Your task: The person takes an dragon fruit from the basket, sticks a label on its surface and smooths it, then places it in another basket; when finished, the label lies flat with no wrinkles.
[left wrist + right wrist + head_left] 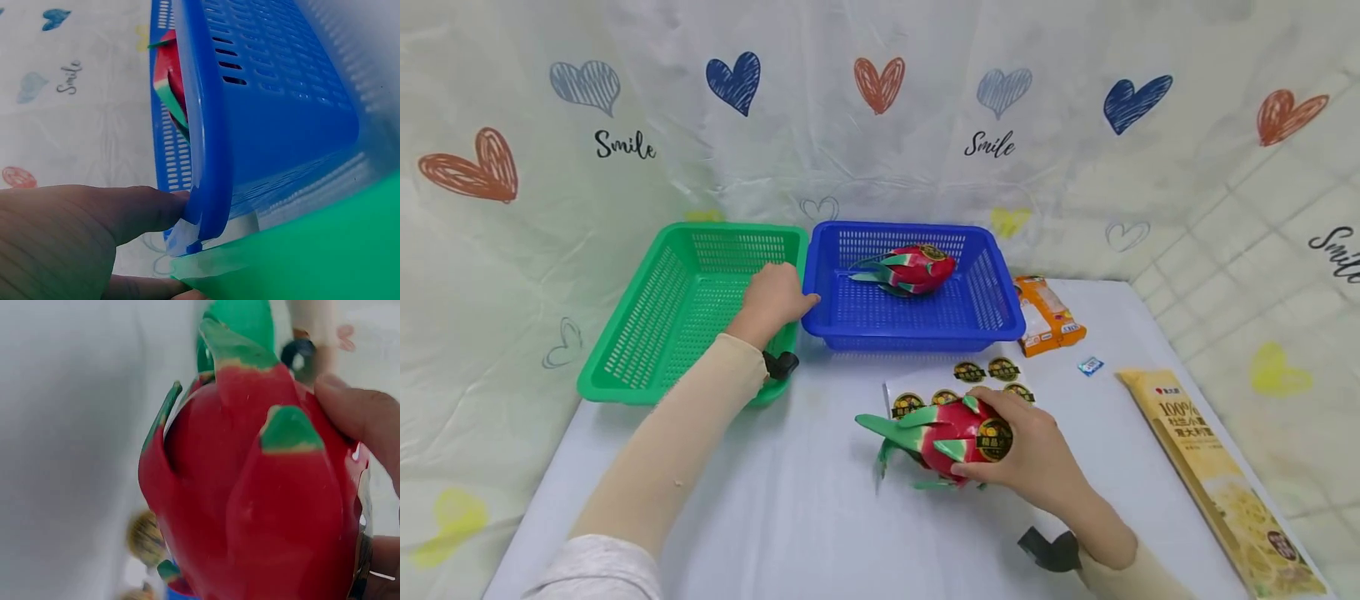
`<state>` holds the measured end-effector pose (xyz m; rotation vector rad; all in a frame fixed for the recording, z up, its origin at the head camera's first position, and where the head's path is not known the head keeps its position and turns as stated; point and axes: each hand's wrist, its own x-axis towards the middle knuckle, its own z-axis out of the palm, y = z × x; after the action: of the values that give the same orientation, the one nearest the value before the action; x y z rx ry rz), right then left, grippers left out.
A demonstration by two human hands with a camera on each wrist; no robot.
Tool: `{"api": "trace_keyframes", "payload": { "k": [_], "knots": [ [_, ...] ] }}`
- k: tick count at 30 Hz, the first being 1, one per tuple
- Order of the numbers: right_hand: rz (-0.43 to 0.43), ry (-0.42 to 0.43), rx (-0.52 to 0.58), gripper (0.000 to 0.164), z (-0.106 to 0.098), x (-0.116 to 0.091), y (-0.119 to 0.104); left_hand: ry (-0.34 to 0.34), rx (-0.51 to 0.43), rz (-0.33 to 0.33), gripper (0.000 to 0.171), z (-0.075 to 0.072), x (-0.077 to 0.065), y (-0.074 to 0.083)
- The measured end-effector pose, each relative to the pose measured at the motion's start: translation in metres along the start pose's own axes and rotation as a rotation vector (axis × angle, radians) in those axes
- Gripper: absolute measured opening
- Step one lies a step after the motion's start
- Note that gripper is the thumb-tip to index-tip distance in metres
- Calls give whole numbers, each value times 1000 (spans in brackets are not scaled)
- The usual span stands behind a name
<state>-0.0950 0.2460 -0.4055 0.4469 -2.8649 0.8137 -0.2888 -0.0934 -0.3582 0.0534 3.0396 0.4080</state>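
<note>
My right hand (1033, 450) grips a red dragon fruit (250, 487) with green leaf tips, low over the table. A round black-and-gold sticker (995, 439) is on its side near my thumb. My left hand (775, 293) is at the spot where a green plastic basket (625, 350) and a blue plastic basket (917, 333) meet. In the left wrist view its thumb rests against the blue rim (209, 125), while its fingers curl at the green rim (219, 265). Another dragon fruit (917, 271), bearing a similar sticker, lies inside the blue basket.
A sheet of round stickers (968, 372) lies partly behind the held fruit. To the right are an orange snack packet (1047, 317), a small blue sachet (1091, 366) and a long yellow pasta packet (1217, 475). A heart-patterned sheet (880, 167) hangs behind the baskets.
</note>
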Motion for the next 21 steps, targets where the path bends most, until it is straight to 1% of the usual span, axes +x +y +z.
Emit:
{"api": "trace_keyframes", "payload": {
  "k": [5, 9, 12, 16, 21],
  "knots": [
    [-23, 42, -4, 92, -24, 30, 4, 1, -12, -5, 43, 1, 1, -3],
    [-3, 68, 5, 91, -42, 59, 6, -12, -18, -11, 42, -2, 1, -1],
    [6, 88, 32, 91, -53, 81, 7, -36, -21, -17, 41, -5, 1, 1],
    [8, 95, 67, 91, -61, 109, 6, -55, -11, -24, 39, -7, 0, 1],
    [66, 37, 93, 94, -60, 142, 8, -45, 9, -27, 36, -6, -2, 2]
  ]
}}
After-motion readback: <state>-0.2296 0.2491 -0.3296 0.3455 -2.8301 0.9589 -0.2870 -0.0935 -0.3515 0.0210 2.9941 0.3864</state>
